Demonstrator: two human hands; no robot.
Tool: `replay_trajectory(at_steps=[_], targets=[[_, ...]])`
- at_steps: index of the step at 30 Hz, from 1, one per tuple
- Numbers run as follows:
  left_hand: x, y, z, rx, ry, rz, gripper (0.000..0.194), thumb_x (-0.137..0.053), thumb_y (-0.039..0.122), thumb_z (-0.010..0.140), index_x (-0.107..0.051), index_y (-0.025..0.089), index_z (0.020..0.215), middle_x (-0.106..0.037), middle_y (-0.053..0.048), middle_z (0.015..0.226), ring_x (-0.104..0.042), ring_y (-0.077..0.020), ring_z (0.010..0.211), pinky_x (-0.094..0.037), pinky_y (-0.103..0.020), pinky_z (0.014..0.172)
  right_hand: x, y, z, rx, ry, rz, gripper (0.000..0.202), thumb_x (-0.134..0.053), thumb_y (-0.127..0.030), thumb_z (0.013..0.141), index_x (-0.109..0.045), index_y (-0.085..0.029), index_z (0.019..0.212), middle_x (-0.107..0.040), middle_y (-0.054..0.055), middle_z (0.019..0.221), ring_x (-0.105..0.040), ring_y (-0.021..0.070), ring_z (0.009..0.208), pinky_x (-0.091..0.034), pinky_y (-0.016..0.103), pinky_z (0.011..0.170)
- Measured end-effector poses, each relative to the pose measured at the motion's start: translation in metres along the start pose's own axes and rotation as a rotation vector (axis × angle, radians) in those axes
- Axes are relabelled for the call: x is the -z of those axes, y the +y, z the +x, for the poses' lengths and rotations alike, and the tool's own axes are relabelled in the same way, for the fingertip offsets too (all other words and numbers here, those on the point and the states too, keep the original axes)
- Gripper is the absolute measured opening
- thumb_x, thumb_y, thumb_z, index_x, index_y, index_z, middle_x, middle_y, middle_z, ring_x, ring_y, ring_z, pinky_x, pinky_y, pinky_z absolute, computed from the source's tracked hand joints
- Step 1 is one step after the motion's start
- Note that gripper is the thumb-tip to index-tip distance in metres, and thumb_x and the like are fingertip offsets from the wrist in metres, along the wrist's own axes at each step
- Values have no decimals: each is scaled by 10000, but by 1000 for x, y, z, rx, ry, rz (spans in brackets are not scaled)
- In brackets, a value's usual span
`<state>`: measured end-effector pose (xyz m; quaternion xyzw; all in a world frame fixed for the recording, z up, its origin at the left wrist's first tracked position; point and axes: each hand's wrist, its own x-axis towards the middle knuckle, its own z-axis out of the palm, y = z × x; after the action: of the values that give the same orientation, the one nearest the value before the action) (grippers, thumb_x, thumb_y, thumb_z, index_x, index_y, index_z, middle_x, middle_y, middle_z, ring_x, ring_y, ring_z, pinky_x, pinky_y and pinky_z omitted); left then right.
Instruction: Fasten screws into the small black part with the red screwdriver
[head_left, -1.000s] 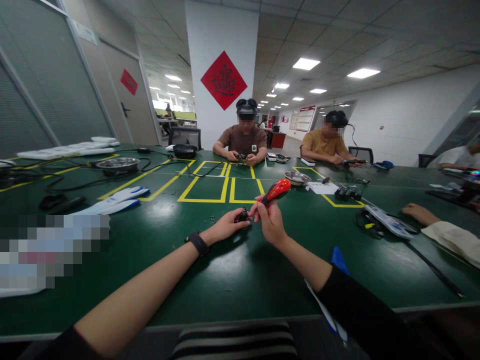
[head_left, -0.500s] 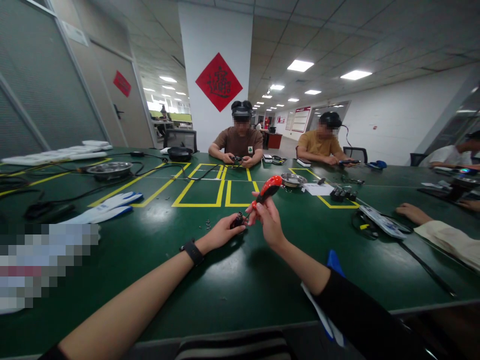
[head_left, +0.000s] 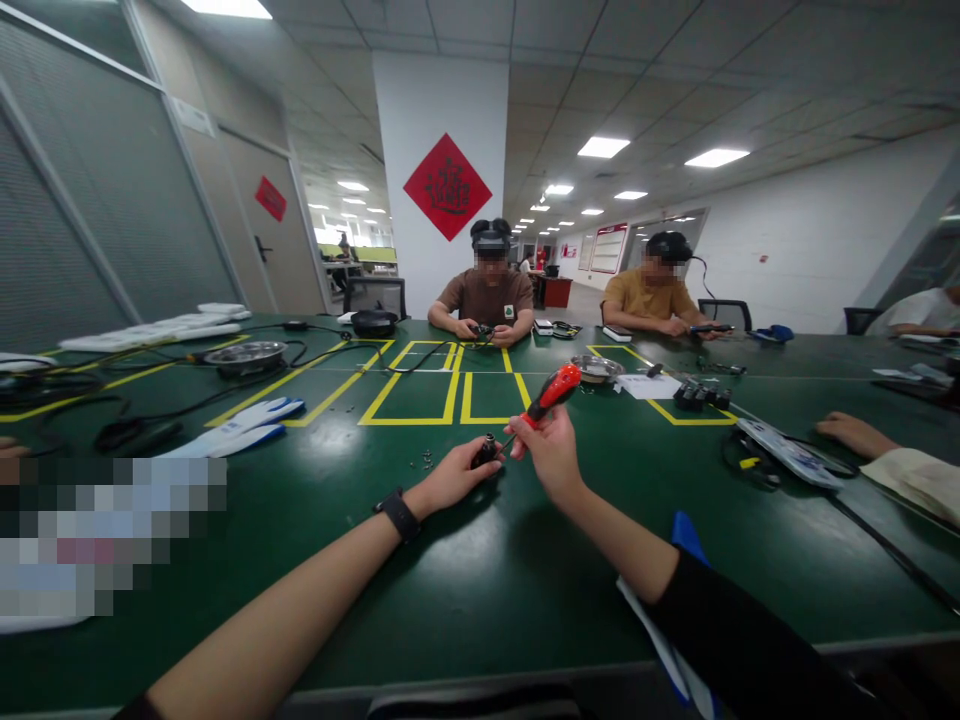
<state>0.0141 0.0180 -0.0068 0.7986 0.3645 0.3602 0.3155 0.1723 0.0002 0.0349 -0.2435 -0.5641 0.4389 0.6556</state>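
My left hand (head_left: pixel 457 475) is closed around a small black part with a metal end (head_left: pixel 487 450), just above the green table; its exact kind I cannot make out. A red and black screwdriver (head_left: pixel 553 390) is gripped in my right hand (head_left: pixel 556 455), its handle tilted up to the right. The thin shaft points down-left at the black part, and whether the tip touches is hidden by my fingers. Several tiny screws (head_left: pixel 426 460) lie on the table just left of the black part.
Yellow tape outlines (head_left: pixel 409 420) mark the green table (head_left: pixel 420 620). White-and-blue gloves (head_left: pixel 247 425) lie left, another glove (head_left: pixel 686 540) by my right forearm. Metal bowls (head_left: pixel 598 369), black parts (head_left: pixel 701 396) and a power strip (head_left: pixel 787 455) stand farther off. Co-workers (head_left: pixel 491 295) sit opposite; another person's hand (head_left: pixel 855 432) rests right.
The view has tilted up and shifted slightly left, so the scene sits lower and more to the right. The screwdriver's handle leans a little more to the right; both hands keep their holds.
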Motion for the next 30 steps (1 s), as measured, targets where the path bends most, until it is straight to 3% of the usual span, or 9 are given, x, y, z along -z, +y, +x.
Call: replay_trajectory(at_steps=[9,18,24,30], targets=[[-1,-2,2,-39,-16,-2,253,-517,333,823,-563,162,1004,-637,-48,985,-574,-189,882,-430,-311,828,4,-3,0,-56,-103,157,244,-532,-299,805,-415,-213,1001,-636,-5,795,-570,77,486,-484,202,455],[0,0,0,-37,-17,-1,250,-513,327,823,-552,162,1007,-629,-50,994,-566,-189,894,-421,-310,840,6,3,1,-60,-76,151,310,-500,-326,826,-481,-191,1105,-644,41,879,-588,88,532,-501,222,483],[-1,0,0,-31,1,80,274,-511,378,816,-545,155,971,-610,-35,888,-541,-175,778,-428,-292,734,6,4,2,-51,-68,66,266,-566,-335,792,-471,-186,990,-661,23,785,-565,78,455,-473,191,417],[0,-3,0,-47,-6,79,297,-514,386,811,-546,148,984,-607,-44,906,-538,-174,791,-425,-287,757,2,2,-2,5,-59,32,270,-579,-339,786,-400,-220,949,-643,-25,727,-555,70,433,-462,176,410]])
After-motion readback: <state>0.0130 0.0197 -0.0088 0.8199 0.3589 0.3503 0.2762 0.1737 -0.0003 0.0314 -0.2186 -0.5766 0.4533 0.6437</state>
